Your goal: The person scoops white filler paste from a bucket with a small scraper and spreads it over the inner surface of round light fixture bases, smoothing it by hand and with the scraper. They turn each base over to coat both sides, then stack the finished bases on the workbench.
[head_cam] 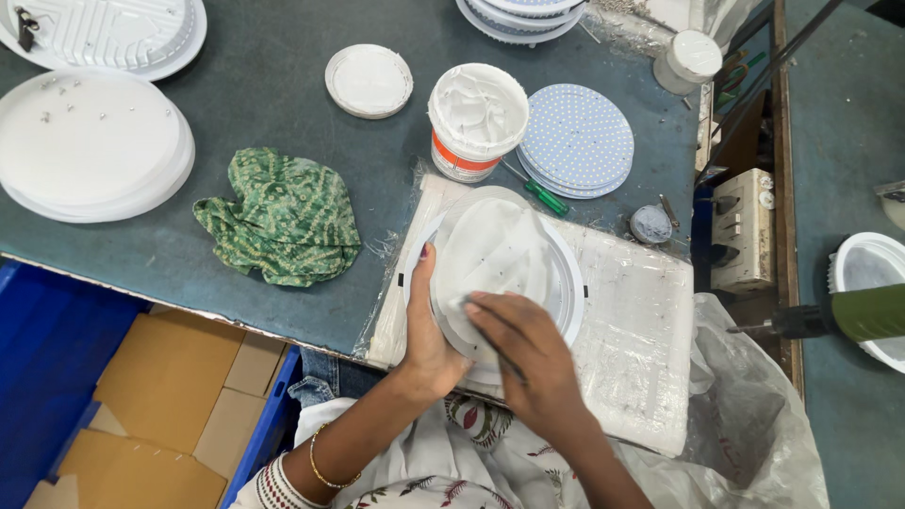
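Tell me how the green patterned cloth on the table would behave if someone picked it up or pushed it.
The green patterned cloth lies crumpled in soft folds, so it would probably hang limp when lifted. It looks thin, hence likely light. Pushed across the table, it would more likely bunch up than slide whole, and it cannot roll or tip.

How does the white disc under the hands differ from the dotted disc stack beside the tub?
The white disc is plain and sits in a round white frame on a wrapped board, with the left hand at its edge and the right hand pressing on it. The dotted disc stack is covered in small dots, lies bare on the table and is untouched. Both are round.
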A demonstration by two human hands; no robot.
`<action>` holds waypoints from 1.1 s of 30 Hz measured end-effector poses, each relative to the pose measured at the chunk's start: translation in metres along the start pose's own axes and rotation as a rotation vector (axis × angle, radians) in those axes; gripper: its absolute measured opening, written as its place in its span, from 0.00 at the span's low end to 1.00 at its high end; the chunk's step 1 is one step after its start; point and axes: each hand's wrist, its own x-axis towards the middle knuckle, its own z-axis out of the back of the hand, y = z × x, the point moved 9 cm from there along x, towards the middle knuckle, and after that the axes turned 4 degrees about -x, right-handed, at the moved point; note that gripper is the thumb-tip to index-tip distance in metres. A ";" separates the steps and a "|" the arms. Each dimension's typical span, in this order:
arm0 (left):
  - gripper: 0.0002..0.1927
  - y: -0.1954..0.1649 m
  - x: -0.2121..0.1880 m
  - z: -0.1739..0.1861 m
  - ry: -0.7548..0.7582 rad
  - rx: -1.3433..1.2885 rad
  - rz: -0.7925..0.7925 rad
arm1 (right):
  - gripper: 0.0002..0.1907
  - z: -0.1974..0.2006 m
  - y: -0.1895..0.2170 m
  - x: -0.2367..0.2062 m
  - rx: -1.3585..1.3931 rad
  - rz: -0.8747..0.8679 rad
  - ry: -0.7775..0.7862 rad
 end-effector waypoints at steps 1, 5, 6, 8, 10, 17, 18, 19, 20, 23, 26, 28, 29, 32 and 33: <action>0.37 -0.004 0.000 0.000 -0.011 0.001 -0.017 | 0.26 -0.007 0.004 0.000 -0.009 0.033 0.044; 0.38 -0.022 0.002 0.002 0.008 -0.017 -0.043 | 0.29 -0.021 0.011 -0.009 -0.031 0.130 0.181; 0.39 -0.024 0.003 0.001 0.026 -0.029 -0.034 | 0.28 -0.021 0.008 -0.013 -0.034 0.139 0.206; 0.38 -0.028 0.004 -0.007 0.135 -0.102 -0.017 | 0.33 -0.019 -0.008 -0.021 -0.027 0.129 0.318; 0.38 -0.030 0.003 -0.015 0.214 -0.159 0.010 | 0.34 -0.009 -0.025 -0.025 -0.046 0.092 0.334; 0.39 -0.031 0.002 -0.022 0.236 -0.163 0.037 | 0.27 0.006 -0.051 -0.040 0.037 -0.255 -0.075; 0.39 -0.032 0.002 -0.022 0.225 -0.161 0.032 | 0.28 0.000 -0.043 -0.040 0.014 -0.239 -0.132; 0.40 -0.032 0.001 -0.024 0.242 -0.179 0.022 | 0.26 -0.012 -0.035 -0.040 -0.007 -0.219 -0.146; 0.40 -0.034 0.001 -0.026 0.257 -0.197 0.012 | 0.25 -0.024 -0.026 -0.040 -0.027 -0.199 -0.159; 0.40 -0.038 0.003 -0.027 0.239 -0.226 -0.003 | 0.25 -0.033 -0.015 -0.048 -0.105 -0.162 -0.121; 0.39 -0.044 0.006 -0.023 0.203 -0.220 -0.021 | 0.22 -0.031 -0.021 -0.056 -0.147 -0.119 -0.102; 0.39 -0.047 0.003 -0.033 0.358 -0.249 -0.011 | 0.19 -0.021 -0.037 -0.062 -0.149 -0.113 -0.139; 0.38 -0.051 -0.003 -0.044 0.523 -0.286 0.002 | 0.19 -0.012 -0.047 -0.065 -0.143 -0.121 -0.172; 0.42 -0.064 -0.004 -0.029 0.404 -0.006 -0.121 | 0.18 0.025 -0.091 -0.076 -0.200 -0.245 -0.312; 0.45 -0.072 -0.003 -0.017 0.256 0.151 -0.186 | 0.18 0.038 -0.104 -0.079 -0.210 -0.258 -0.392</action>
